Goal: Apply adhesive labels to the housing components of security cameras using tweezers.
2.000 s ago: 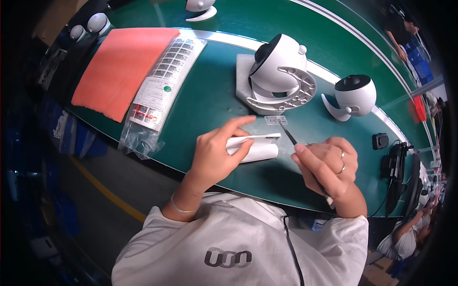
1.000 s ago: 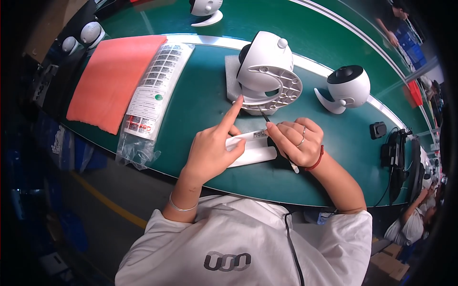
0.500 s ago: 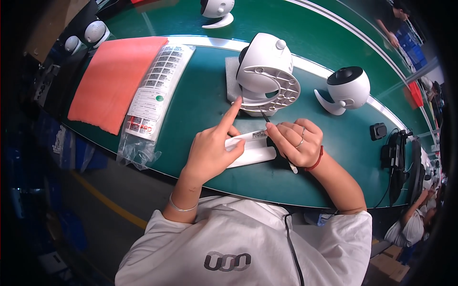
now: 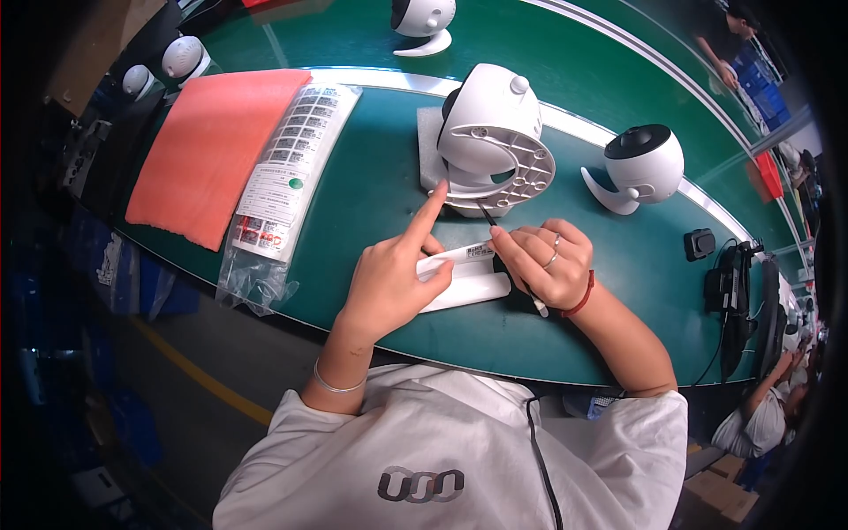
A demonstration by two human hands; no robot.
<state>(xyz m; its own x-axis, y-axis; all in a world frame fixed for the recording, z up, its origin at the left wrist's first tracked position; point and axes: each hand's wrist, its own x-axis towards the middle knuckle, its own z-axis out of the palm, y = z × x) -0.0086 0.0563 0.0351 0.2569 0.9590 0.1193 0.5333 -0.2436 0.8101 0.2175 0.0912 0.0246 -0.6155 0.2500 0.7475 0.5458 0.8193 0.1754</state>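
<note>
A white round-headed device (image 4: 495, 110) lies tipped on a grey foam block (image 4: 430, 146), the ribbed underside of its ring-shaped base (image 4: 530, 172) turned toward me. My left hand (image 4: 397, 274) stretches its index finger to the base's lower rim, while its thumb and other fingers hold a curled white label sheet (image 4: 468, 287). In my right hand (image 4: 549, 265) a thin dark pointed tool (image 4: 487, 214) is pinched, tip at the base's lower edge; its pale rear end sticks out below the palm. The fingers hide the tool's middle, so its exact kind is unclear.
An orange foam sheet (image 4: 216, 150) and a plastic-bagged stack of labels (image 4: 287, 177) lie to the left. Another white device (image 4: 645, 163) stands right, near a small black box (image 4: 699, 244). Beyond the white rail, a green belt carries a further device (image 4: 424, 18).
The device on the far belt has slid a little to the right. My right hand and its tool have shifted very slightly; my left hand stays in place.
</note>
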